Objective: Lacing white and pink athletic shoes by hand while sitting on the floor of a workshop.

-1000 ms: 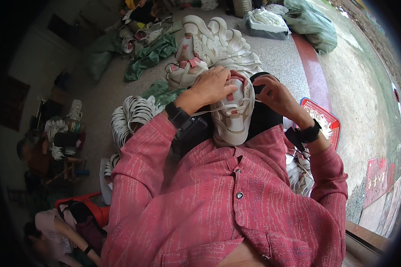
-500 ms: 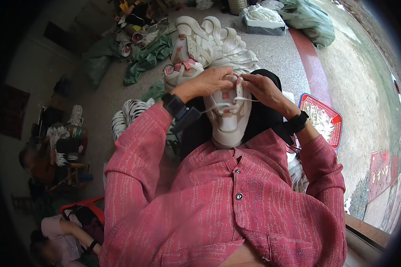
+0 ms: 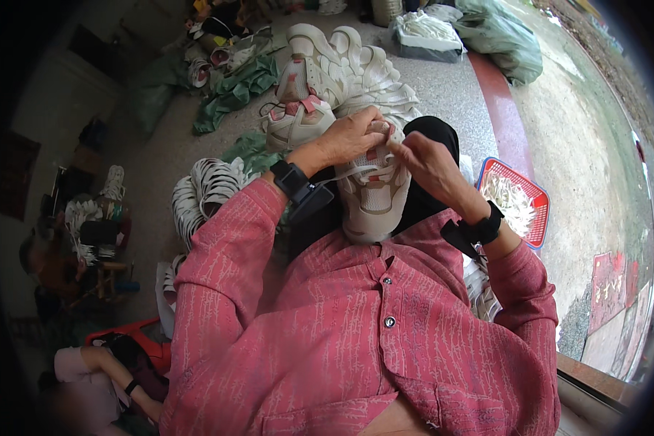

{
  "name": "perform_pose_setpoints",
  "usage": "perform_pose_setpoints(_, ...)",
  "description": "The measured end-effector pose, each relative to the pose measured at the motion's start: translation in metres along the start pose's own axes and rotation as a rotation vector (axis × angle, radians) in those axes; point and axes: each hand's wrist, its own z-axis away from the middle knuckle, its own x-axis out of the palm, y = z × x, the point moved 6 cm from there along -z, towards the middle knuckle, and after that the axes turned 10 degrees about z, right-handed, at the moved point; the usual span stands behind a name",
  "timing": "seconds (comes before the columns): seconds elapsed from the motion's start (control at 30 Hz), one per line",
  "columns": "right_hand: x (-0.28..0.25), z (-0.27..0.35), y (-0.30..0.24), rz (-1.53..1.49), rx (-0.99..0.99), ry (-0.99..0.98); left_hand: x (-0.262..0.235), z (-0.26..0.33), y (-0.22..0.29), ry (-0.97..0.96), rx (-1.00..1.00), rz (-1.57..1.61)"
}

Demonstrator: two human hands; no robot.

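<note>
A white and beige sneaker [image 3: 374, 200] with pink patches rests on my lap, its toe towards me. My left hand [image 3: 350, 139] is closed on the sneaker's collar end, fingers by the tongue and upper eyelets. My right hand [image 3: 430, 161] is pinched at the eyelet edge on the right side, on the white shoelace [image 3: 367, 173]; its fingertips partly hide the lace there. The lace crosses the lower eyelets, and a loose length trails left towards my left wrist. Just beyond my left hand another similar sneaker [image 3: 298, 123] stands on the pile.
Several stacked sneakers [image 3: 374, 73] fan out ahead. Rows of white shoe pieces [image 3: 207, 189] lie on the left. A red basket [image 3: 539, 211] of white laces stands on the right, with a green sack [image 3: 505, 43] farther off. Another person [image 3: 109, 370] sits at lower left.
My right hand has turned and drawn slightly down at the eyelet edge, its fingers more curled. The lace end that stuck out right no longer shows. My left hand stays by the collar.
</note>
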Motion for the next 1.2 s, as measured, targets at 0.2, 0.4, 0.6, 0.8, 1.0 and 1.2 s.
perform_pose_setpoints(0.2,0.008,-0.023,-0.011,0.17,0.001,-0.219,-0.006,0.06,0.058,0.589,0.517,-0.436)
perform_pose_setpoints(0.4,0.027,-0.028,0.027,-0.047,-0.054,-0.412,0.031,0.095,0.05,0.11,0.51,-0.281)
perform_pose_setpoints(0.6,0.028,-0.013,0.015,-0.118,-0.055,-0.435,0.057,0.106,0.05,-0.077,0.591,-0.358)
perform_pose_setpoints(0.8,0.009,-0.014,0.014,0.032,0.018,-0.226,0.087,0.097,0.042,-0.318,0.561,-0.544)
perform_pose_setpoints(1.0,0.043,-0.012,0.001,-0.159,0.037,-0.616,0.093,0.087,0.035,-0.386,0.599,-0.5)
perform_pose_setpoints(1.2,0.075,-0.017,-0.047,-0.329,-0.231,-0.677,0.107,0.087,0.015,-0.425,0.565,-0.398)
